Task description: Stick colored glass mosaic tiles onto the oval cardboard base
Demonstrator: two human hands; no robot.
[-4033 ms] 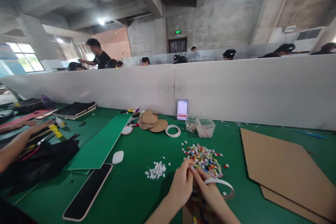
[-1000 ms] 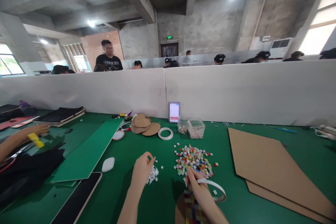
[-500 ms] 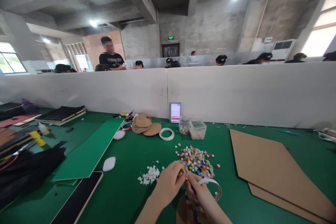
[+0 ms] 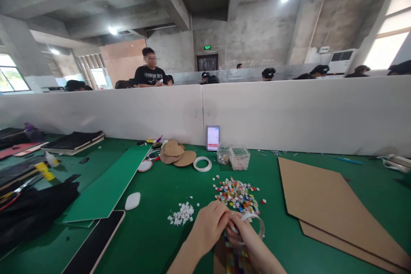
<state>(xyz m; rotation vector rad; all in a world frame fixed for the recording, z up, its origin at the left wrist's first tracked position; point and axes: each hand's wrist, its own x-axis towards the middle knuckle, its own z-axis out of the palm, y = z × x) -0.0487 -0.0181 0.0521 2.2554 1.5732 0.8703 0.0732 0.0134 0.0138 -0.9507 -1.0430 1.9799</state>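
My left hand (image 4: 208,224) is closed in a pinch, its fingertips meeting those of my right hand; whatever lies between them is hidden. In my right hand (image 4: 248,235) is a roll of white tape (image 4: 262,226), its ring standing out past the fingers. Below both hands, partly covered, lies a brown board (image 4: 219,254) bearing rows of coloured mosaic tiles (image 4: 233,257). Just beyond the hands spreads a heap of loose coloured tiles (image 4: 239,192). Small white paper scraps (image 4: 182,214) lie left of my left hand.
Brown boards (image 4: 324,192) lie at the right, a green board (image 4: 109,188) at the left. Clear plastic boxes (image 4: 239,158), another tape roll (image 4: 202,169) and cardboard discs (image 4: 185,158) stand along the back, before a white partition (image 4: 289,115). A person (image 4: 149,70) stands beyond it.
My hands have drawn closer together, and the tape roll has shifted slightly left with my right hand. Beyond the partition, the standing person has moved right.
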